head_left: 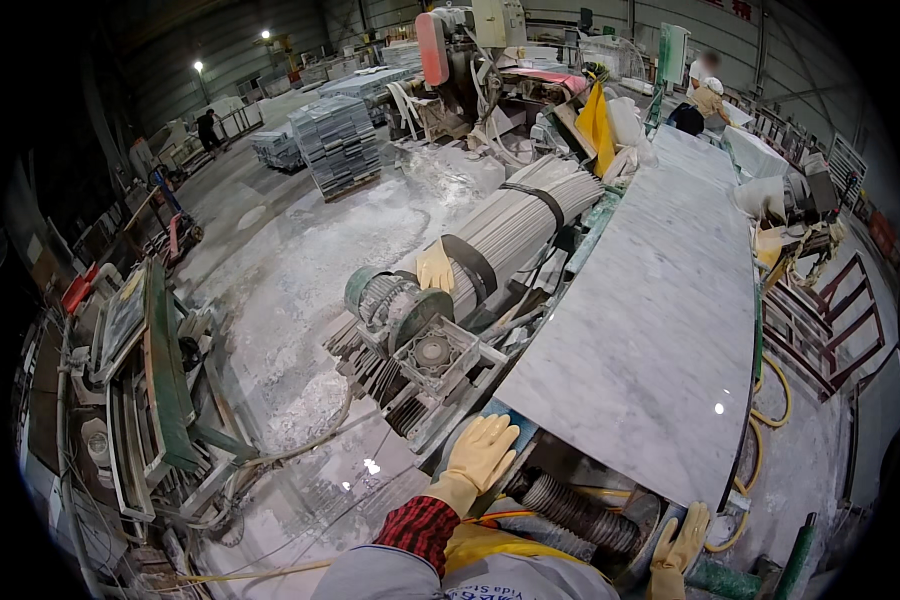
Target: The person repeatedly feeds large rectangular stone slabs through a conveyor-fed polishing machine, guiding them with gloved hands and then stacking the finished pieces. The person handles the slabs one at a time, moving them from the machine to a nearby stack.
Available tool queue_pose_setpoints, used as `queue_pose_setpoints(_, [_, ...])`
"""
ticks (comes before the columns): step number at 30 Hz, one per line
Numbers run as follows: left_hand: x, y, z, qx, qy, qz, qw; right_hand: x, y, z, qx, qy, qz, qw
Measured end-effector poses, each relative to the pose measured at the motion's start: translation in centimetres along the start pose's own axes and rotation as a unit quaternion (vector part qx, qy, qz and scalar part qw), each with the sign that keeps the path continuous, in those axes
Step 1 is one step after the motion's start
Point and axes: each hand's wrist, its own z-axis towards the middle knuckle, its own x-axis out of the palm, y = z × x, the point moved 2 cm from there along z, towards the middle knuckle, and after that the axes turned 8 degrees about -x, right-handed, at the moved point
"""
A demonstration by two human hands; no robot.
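Observation:
A long grey-white stone slab (640,330) stretches away from me on a machine bed. My left hand (480,455), in a pale yellow rubber glove, lies flat with fingers extended on the blue frame part at the slab's near left corner. My right hand (678,545), gloved alike, is at the near right corner, its fingers stretched out and slightly apart. Whether it touches the slab's edge I cannot tell. Neither hand grips anything. Between them, below the slab's near end, sits a dark ribbed roller (585,512).
Left of the slab are a dusty motor (390,300), a strapped bundle of long strips (520,225) and a loose yellow glove (435,267). A yellow hose (765,450) and a brown metal rack (835,320) are at right. A co-worker (710,105) bends near the far end.

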Motion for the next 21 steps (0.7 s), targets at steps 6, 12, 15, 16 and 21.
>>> queue_pose_setpoints(6, [-0.1,-0.1,-0.1,-0.004,0.000,-0.007,1.000,-0.6,0.4,0.0,0.000,0.003,-0.009,1.000])
queue_pose_setpoints(12, [-0.2,-0.2,-0.3,-0.001,-0.008,-0.001,1.000,-0.9,0.7,-0.3,0.010,0.008,0.000,1.000])
queue_pose_setpoints(15, [-0.1,-0.3,-0.4,-0.001,-0.009,0.004,1.000,-0.8,0.5,-0.5,0.016,0.007,-0.003,1.000])
queue_pose_setpoints(16, [-0.2,-0.2,-0.5,-0.004,-0.009,0.009,1.000,-0.9,0.7,-0.3,0.019,0.011,-0.004,1.000])
queue_pose_setpoints(21, [-0.7,-0.3,-0.5,0.000,-0.009,-0.007,1.000,-1.4,1.3,-0.2,0.012,0.003,0.011,1.000])
